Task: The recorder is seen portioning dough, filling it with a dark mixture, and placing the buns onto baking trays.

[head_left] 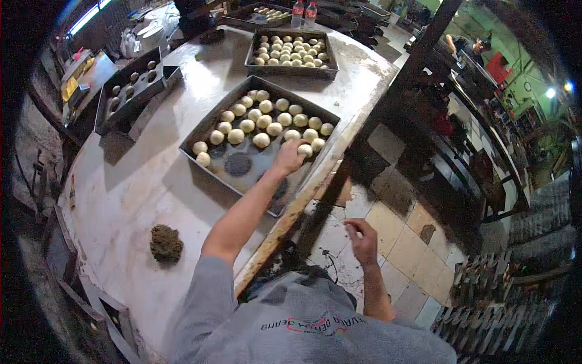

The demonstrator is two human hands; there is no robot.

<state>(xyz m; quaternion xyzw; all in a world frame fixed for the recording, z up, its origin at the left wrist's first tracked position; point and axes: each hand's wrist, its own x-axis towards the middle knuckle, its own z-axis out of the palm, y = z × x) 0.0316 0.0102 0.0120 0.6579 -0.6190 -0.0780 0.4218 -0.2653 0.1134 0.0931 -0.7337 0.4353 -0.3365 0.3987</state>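
Observation:
My left hand [289, 159] reaches over the near right part of a dark metal baking tray [209, 171]. Its fingers are closed around a pale round dough ball [305, 151] close to the tray's right wall. Rows of similar dough balls [264, 121] fill the far half of this tray, and two sit at its left side. Bare, dark-stained metal shows in the tray's near part. Off the table's right edge, my right hand [364, 241] hangs above the tiled floor, fingers loosely bent and apart, with nothing visible in them.
A second tray [291, 71] of dough balls stands behind, and a tilted tray [130, 100] with several balls is at left. A dark brown lump [165, 244] lies on the white table [121, 212]. Two bottles [304, 15] stand far back. A person [470, 51] is at far right.

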